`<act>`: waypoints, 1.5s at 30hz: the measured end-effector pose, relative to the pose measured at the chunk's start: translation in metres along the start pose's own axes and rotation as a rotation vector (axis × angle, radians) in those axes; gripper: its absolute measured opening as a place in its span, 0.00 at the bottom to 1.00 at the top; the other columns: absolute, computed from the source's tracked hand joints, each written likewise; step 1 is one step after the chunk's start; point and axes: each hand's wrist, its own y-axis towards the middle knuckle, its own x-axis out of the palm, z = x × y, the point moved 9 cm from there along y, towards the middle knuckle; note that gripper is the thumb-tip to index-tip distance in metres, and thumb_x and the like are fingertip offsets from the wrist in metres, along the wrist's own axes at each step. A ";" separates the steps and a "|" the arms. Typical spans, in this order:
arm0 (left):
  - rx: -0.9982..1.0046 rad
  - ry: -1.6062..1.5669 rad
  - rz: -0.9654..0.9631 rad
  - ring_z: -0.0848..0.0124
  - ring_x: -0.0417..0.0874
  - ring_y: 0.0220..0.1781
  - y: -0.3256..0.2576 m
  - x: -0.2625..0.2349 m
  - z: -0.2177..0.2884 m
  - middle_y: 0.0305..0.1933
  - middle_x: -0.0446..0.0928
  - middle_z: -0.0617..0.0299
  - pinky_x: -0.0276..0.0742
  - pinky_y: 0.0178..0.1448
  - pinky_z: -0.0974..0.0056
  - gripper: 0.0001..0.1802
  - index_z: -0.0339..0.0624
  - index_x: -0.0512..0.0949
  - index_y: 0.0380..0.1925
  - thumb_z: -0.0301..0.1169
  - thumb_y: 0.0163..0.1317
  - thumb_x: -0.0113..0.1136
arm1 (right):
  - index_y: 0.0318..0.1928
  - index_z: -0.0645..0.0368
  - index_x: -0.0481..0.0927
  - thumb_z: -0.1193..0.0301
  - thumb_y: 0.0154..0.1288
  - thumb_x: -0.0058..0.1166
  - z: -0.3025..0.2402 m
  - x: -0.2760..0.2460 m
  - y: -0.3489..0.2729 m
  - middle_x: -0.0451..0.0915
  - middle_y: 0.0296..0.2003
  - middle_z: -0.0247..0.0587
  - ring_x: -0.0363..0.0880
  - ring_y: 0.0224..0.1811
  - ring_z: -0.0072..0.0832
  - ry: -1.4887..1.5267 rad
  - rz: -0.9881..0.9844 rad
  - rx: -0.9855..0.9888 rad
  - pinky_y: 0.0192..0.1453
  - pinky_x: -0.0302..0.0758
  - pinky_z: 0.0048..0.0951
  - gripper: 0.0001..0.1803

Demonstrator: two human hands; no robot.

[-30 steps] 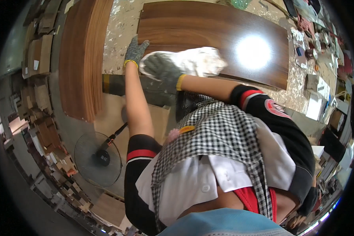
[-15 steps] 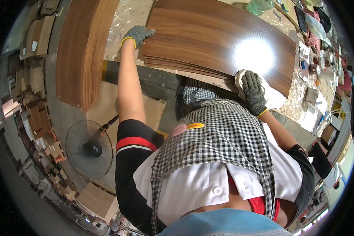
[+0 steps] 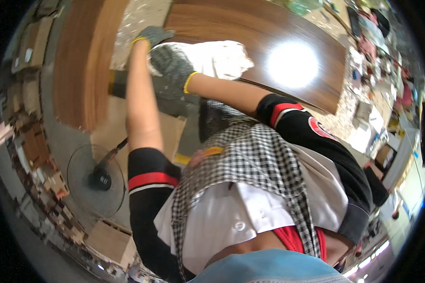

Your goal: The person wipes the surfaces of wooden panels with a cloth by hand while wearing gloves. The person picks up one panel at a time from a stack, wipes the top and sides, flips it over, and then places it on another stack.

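A glossy brown wood-grain board (image 3: 222, 23) lies on top of a stack of similar boards on the worktable. My left hand (image 3: 153, 35), in a grey knit glove with a yellow cuff, rests at the board's left edge, fingers stretched over it. Close beside it, my right hand (image 3: 172, 66), gloved the same way and slightly blurred, holds a white cloth (image 3: 217, 59) near the board's near left corner. The cloth is bunched and spreads rightward over the board's surface. My right forearm crosses in front of the stack's near edge.
Another stack of brown boards (image 3: 82, 61) stands to the left. Below it is a floor fan (image 3: 97, 179). Bags, paper and small items clutter the table's right end (image 3: 363, 113). Cartons and wood pieces (image 3: 42, 141) line the far left.
My right hand has swept the white cloth from the board's near right part across to its left end, beside my left hand. My left hand stays at the left edge. The view has shifted slightly.
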 end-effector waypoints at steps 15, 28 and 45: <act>-0.066 -0.529 0.380 0.47 0.80 0.63 -0.016 0.027 -0.022 0.60 0.81 0.42 0.72 0.68 0.54 0.34 0.33 0.81 0.56 0.55 0.67 0.60 | 0.70 0.61 0.73 0.64 0.83 0.41 0.231 -0.257 -0.666 0.78 0.64 0.48 0.74 0.68 0.33 0.203 0.105 1.392 0.71 0.69 0.31 0.23; -0.316 -0.408 0.913 0.43 0.79 0.64 -0.067 0.022 0.041 0.61 0.80 0.39 0.74 0.68 0.47 0.27 0.37 0.77 0.62 0.42 0.73 0.44 | 0.79 0.62 0.56 0.36 0.75 0.34 0.401 -0.133 -0.324 0.58 0.78 0.53 0.54 0.81 0.49 -0.589 0.055 1.115 0.80 0.52 0.63 0.48; -0.219 -0.285 0.827 0.46 0.71 0.72 -0.039 0.061 0.005 0.71 0.72 0.40 0.64 0.76 0.51 0.33 0.29 0.73 0.64 0.49 0.80 0.38 | 0.57 0.50 0.83 0.56 0.57 0.71 0.211 -0.147 -0.134 0.81 0.55 0.46 0.76 0.61 0.48 0.545 0.142 0.283 0.73 0.68 0.48 0.28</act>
